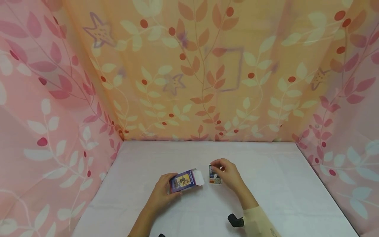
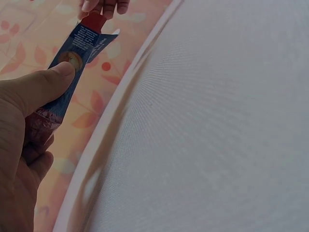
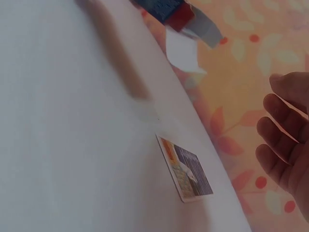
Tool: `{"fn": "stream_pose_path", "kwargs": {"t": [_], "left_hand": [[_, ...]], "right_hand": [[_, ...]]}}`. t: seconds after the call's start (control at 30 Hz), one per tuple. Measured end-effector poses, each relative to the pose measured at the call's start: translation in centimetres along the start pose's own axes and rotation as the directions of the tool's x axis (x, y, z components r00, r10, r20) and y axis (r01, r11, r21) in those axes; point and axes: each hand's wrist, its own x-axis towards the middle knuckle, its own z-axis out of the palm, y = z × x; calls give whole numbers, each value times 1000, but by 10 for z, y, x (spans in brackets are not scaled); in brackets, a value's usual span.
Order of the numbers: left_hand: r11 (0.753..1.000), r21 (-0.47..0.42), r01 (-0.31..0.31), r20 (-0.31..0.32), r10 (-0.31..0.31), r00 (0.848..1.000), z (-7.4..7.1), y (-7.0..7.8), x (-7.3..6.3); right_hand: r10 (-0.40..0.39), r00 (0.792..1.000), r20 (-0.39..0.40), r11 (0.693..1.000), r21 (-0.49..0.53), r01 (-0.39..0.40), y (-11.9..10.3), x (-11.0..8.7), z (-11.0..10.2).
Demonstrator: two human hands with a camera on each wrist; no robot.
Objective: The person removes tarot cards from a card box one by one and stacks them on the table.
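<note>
In the head view my left hand (image 1: 162, 190) grips a small blue card box (image 1: 183, 181) with a yellow picture on its face. Its white end flap (image 1: 199, 179) stands open toward the right. The thumb (image 2: 50, 83) presses on the box's side in the left wrist view, and red shows at the opened end. Just right of the box, a small picture card (image 3: 187, 171) lies face up on the white tabletop. Above the card hovers my right hand (image 1: 229, 174), overlapping it in the head view. The right wrist view has its loosely bent fingers (image 3: 277, 137) apart from the card.
A white cloth-covered table (image 1: 266, 164) spreads under both hands. Patterned curtains (image 1: 189, 82) enclose it at the back and both sides. A black object (image 1: 235, 220) sits by the right sleeve (image 1: 257, 220).
</note>
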Motion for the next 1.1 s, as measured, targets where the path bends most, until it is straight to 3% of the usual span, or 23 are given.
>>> {"fn": "stream_pose_path", "kwargs": {"t": [0.47, 1.1], "left_hand": [[1000, 2, -26, -23, 26, 999, 1, 0, 0], [997, 13, -72, -34, 72, 997, -1, 6, 0]], "right_hand": [[12, 1000, -26, 988, 153, -8, -13, -26, 25], [33, 999, 40, 992, 122, -38, -13, -37, 50]]}}
